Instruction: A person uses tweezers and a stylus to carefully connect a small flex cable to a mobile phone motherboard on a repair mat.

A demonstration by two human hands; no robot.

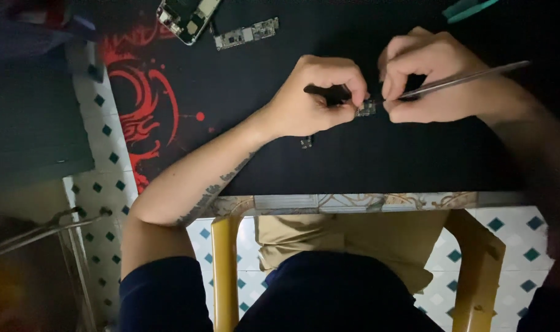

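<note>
My left hand [313,92] pinches a small electronic part [366,109] between thumb and forefinger, just above a black desk mat [243,92]. My right hand [430,74] meets it from the right and grips metal tweezers [470,78], whose tips touch the small part. The tweezers' long end sticks out to the right past my knuckles. A tiny dark component [306,142] lies on the mat just below my left hand.
An opened phone body [186,17] and a narrow circuit board [246,33] lie at the mat's far left. A teal tool [467,8] is at the top right. The mat has a red pattern [141,98] on its left side. A yellow chair frame [226,264] stands under the table edge.
</note>
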